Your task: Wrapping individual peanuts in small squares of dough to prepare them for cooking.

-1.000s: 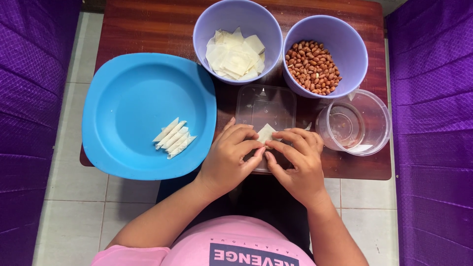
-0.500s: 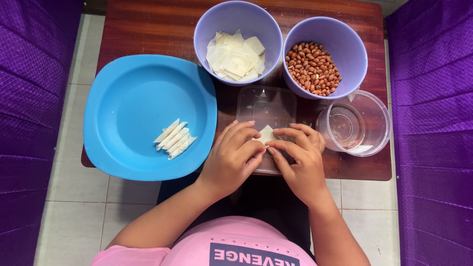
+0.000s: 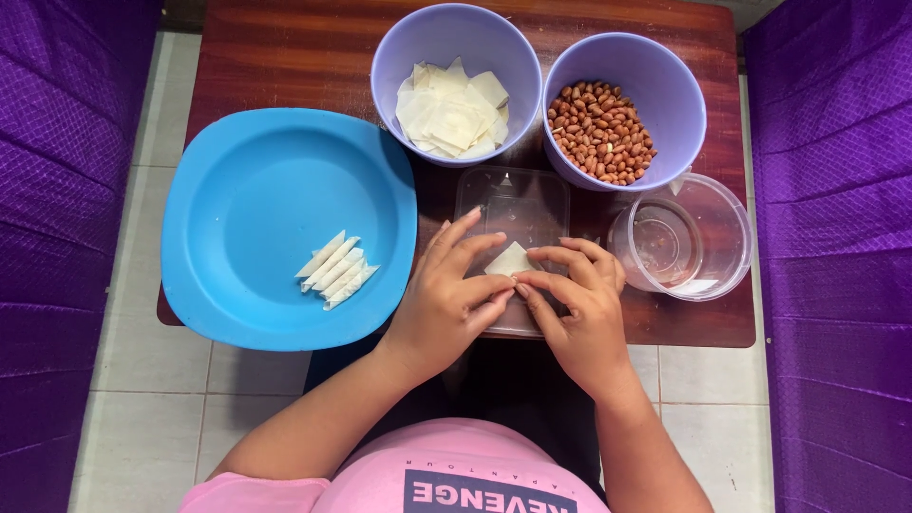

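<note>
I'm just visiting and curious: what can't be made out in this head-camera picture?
- Head view: whether anything lies inside the wrapper; the left hand and right hand cover its lower part.
- Near part of the clear tray: under both hands.
- Purple wrapper bowl: far rim cut off by the top edge.
- Clear round container: too transparent to tell whether it holds liquid.

Soft, even daylight fills the scene; nothing is dim. The round blue plastic plate (image 3: 247, 190) shows a broad pale sheen, and the clear round plastic tub (image 3: 708, 223) catches small glints. Shadows are faint and short. Focus is sharp throughout, with slight bending toward the edges.
</note>
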